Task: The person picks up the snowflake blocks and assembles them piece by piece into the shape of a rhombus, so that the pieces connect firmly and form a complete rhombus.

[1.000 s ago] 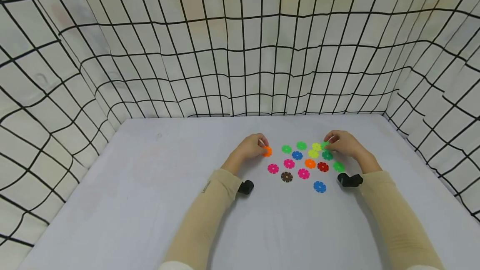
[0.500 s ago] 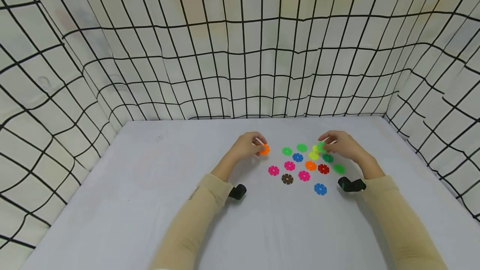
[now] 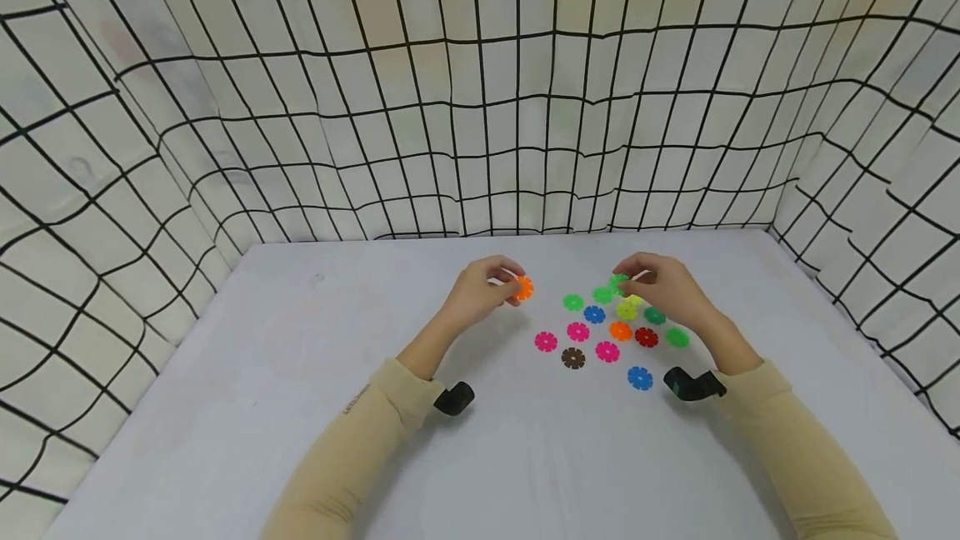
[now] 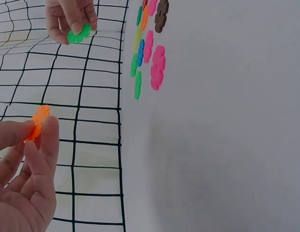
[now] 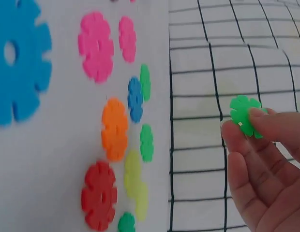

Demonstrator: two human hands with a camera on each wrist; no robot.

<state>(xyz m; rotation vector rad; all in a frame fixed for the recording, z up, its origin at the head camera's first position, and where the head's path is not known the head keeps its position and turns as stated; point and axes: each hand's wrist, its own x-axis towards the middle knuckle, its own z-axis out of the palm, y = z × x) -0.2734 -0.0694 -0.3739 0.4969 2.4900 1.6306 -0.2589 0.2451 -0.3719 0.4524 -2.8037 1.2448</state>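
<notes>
My left hand (image 3: 480, 292) pinches an orange notched plastic disc (image 4: 41, 121) between thumb and fingers, raised over the white table. A green notched disc (image 5: 244, 115) is pinched in my right hand (image 3: 666, 290), also held up, above the far side of the scattered discs. Both held discs are tilted on edge, and a gap separates them. Beneath and between the hands lie more snowflake discs: pink (image 3: 545, 342), brown (image 3: 573, 358), blue (image 3: 640, 378), red (image 5: 99, 195), orange (image 5: 114, 129) and yellow (image 5: 132, 171). Two yellow ones overlap, partly behind my right hand in the head view.
The white table (image 3: 225, 407) ends at a far edge, with a white wall covered by black grid netting (image 3: 517, 123) behind and on both sides. Black wrist-camera mounts (image 3: 456, 398) stick out inward from both sleeves.
My right hand has lifted the green disc and moved it left, toward the other hand. My left hand has risen slightly and shifted a little left with the orange disc.
</notes>
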